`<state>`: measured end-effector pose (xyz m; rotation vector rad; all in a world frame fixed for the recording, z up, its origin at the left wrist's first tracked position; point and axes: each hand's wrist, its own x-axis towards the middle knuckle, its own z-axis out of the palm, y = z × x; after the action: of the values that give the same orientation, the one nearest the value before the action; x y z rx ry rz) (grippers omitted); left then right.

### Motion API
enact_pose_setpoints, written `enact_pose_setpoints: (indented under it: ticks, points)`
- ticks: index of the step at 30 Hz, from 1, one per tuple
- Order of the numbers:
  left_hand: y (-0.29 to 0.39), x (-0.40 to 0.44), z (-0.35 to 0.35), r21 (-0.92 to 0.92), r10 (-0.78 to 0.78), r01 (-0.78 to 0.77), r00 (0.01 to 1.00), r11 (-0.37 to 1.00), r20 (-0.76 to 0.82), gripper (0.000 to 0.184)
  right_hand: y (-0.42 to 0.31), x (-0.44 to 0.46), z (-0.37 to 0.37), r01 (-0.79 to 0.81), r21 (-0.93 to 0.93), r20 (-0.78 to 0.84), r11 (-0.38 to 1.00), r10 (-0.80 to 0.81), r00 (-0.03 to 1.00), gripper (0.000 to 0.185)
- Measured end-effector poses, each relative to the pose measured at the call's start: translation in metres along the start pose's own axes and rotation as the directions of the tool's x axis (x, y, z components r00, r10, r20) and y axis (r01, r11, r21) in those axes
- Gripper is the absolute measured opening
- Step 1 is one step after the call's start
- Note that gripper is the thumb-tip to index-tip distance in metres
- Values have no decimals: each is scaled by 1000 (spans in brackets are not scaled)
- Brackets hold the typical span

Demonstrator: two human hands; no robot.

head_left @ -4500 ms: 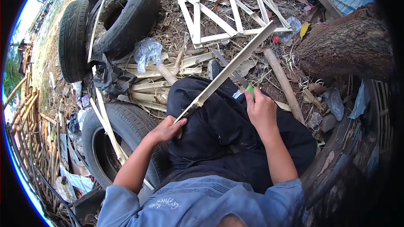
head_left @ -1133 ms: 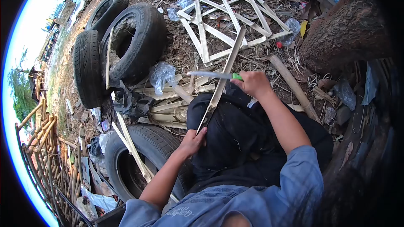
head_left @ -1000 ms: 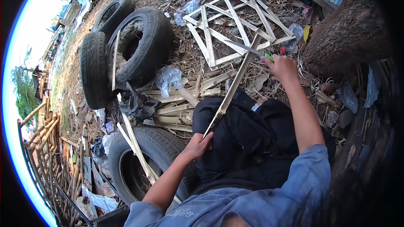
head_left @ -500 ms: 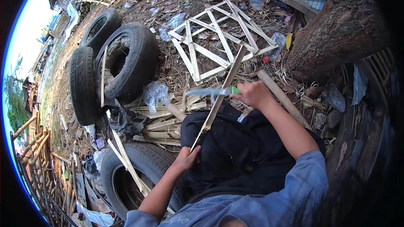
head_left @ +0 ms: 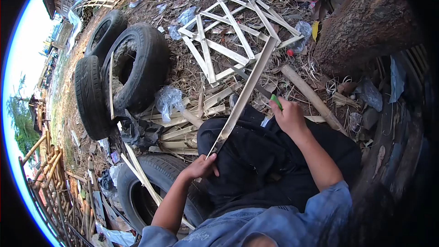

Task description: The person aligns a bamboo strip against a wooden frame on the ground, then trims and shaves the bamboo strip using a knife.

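My left hand (head_left: pixel 201 166) grips the lower end of a split bamboo strip (head_left: pixel 244 96), which slants up and away over my knee with its hollow inner side showing. My right hand (head_left: pixel 290 118) is closed round the green handle of a knife (head_left: pixel 265 92). The knife's blade points up and to the left and passes behind the strip, so part of it is hidden. Beyond the strip's far end, a lattice of pale bamboo slats (head_left: pixel 238 31) lies on the ground.
Old tyres (head_left: pixel 157 59) lie to the left, and another tyre (head_left: pixel 132 187) is beside my left arm. Split bamboo pieces (head_left: pixel 178 133) and a plastic bag (head_left: pixel 169 103) lie by my knee. A bamboo pole (head_left: pixel 313 96) and a tree trunk (head_left: pixel 366 32) are on the right.
My right hand has moved down and right with the knife; its blade has swung from nearly level to pointing up-left. The strip's far end has shifted right and nearer the lattice.
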<state>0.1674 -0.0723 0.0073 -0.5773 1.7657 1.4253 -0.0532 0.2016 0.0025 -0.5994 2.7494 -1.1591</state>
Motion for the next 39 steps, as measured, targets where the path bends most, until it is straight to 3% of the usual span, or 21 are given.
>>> enact_pose_setpoints:
  ticks: [3, 6, 7, 9, 11, 12, 14, 16, 18, 20, 22, 25, 27, 31, 32, 35, 39]
  points:
    - [-2, 1, -1, -50, -26, 27, 1000, 998, 9, 82, 17, -6, 31, -137, 66, -39, 988, 140, 989, 49]
    - [-11, 7, -4, -105, -14, 18, 999, 994, 35, 75, 42, 2, 33, -280, 425, -47, 861, 330, 943, 47]
    - [-7, 6, -5, -65, -16, 19, 999, 998, 43, 75, 36, 2, 31, -278, 430, -47, 859, 329, 943, 47]
    - [-8, 4, -5, -32, -32, 34, 998, 999, 54, 75, 5, -12, 18, -25, 465, -111, 885, 87, 990, 49]
    - [-10, 7, -4, -114, -35, 41, 998, 993, 53, 79, -29, -18, 17, 131, 335, -34, 933, -127, 991, 47]
    - [-9, 8, 0, -115, -37, 44, 998, 992, 59, 79, -39, -21, 20, 189, 182, 42, 965, -200, 979, 46]
    - [-3, 3, 5, -104, -36, 33, 999, 994, -18, 78, -53, -22, 29, 270, -46, 225, 962, -253, 941, 49]
    - [8, -4, 9, -68, -84, 82, 996, 994, -38, 73, -47, -14, 38, 315, -106, 243, 943, -283, 928, 50]
    - [10, -4, 19, 34, 11, -5, 983, 999, -184, 69, -37, -3, 42, 406, -215, 297, 888, -337, 893, 52]
    - [3, -3, 20, 56, -33, 45, 980, 997, -197, 67, -25, 14, 43, 410, -292, 284, 864, -331, 900, 56]
    - [2, -3, 21, 26, 3, 2, 981, 1000, -194, 68, -9, 53, 18, 170, -294, 166, 941, -125, 978, 56]
    - [13, -5, 20, -17, -85, 83, 981, 996, -174, 70, 2, 84, -23, 34, -348, 46, 937, -19, 999, 55]
    - [9, -4, 17, -30, -59, 55, 985, 998, -160, 70, -13, 75, -25, 106, -314, -28, 944, -120, 992, 54]
    - [2, 4, 14, -92, -32, 22, 994, 995, -103, 70, -49, 13, 16, 384, -163, 201, 909, -351, 915, 51]
    - [3, -1, 14, -106, -48, 38, 995, 994, -91, 70, -52, 1, 30, 396, -189, 308, 899, -329, 893, 52]
    - [6, -2, 17, -107, -61, 47, 990, 993, -129, 68, -35, -4, 58, 362, -156, 330, 919, -297, 896, 54]
    - [12, 0, 23, -116, -96, 74, 975, 991, -200, 65, -28, 14, 63, 458, -163, 290, 874, -402, 868, 58]
